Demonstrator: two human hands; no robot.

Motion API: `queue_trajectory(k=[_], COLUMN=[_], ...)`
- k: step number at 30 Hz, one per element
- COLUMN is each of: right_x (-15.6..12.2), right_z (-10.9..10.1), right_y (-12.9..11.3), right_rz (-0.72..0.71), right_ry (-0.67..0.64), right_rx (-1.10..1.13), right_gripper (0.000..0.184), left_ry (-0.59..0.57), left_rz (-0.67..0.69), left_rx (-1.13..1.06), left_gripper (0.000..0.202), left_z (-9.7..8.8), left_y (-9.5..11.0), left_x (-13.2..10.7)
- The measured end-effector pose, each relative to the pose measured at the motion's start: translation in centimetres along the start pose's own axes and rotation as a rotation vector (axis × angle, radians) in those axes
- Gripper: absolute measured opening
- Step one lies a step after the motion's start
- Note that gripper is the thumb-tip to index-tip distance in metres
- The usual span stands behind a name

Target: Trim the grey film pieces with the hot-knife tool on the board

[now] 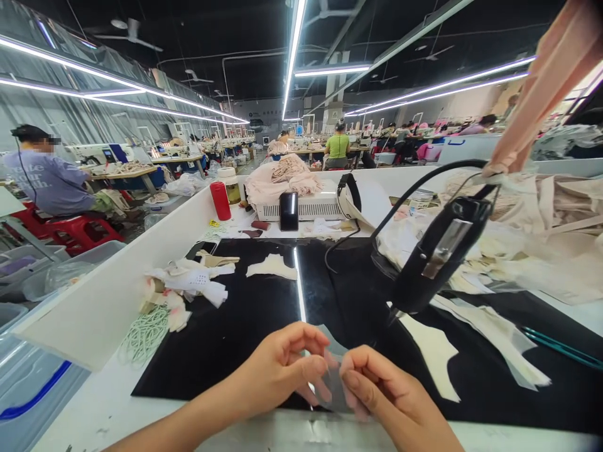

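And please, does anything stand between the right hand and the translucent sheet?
Nothing visible does: the right hand pinches the translucent sheet near its edge, with the left hand at its opposite side.

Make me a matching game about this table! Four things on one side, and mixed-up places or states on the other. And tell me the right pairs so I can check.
Things:
1. Phone
2. Sheet
3. Cord
4. Tool

Places and states:
A. Between the left hand and the right hand
B. Hung from a pink strip
C. Upright, in front of the white box
D. Tangled, at the left side of the black mat

Right pairs: 1-C, 2-A, 3-D, 4-B.
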State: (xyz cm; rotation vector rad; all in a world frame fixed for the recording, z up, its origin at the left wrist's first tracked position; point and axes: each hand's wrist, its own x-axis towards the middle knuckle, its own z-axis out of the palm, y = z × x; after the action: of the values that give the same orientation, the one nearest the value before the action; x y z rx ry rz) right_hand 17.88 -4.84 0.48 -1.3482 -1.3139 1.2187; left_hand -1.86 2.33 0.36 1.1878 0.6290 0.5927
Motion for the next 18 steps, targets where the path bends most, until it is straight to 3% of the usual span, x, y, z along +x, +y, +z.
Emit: queue_trajectory(k=[3, 8, 12, 18], right_x=[0.7, 0.9, 0.7, 2.1], right_z=[-0.1, -0.1, -0.3, -1.3], right_y=[0.6, 2.3, 3.1, 4.8], right_rz=[0.034, 0.025, -0.001, -0.283], right_ry=[-0.011, 0.194, 0.212, 0.23], right_rx=[0.022, 0.008, -0.172, -0.429], right_gripper=[0.061, 0.062, 0.04, 0.024], left_ry=[0.021, 0.141, 0.179, 0.25], left_rz=[-0.117, -0.134, -0.111, -0.073], left_rx=[0.027, 0.139, 0.192, 0.228], left_gripper=[0.055, 0.032, 0.029, 0.029], left_z=[0.4, 0.3, -0.3, -0.7], left_y=[-0.1, -0.4, -1.3, -1.9], left_x=[0.6, 1.4, 2.0, 2.5])
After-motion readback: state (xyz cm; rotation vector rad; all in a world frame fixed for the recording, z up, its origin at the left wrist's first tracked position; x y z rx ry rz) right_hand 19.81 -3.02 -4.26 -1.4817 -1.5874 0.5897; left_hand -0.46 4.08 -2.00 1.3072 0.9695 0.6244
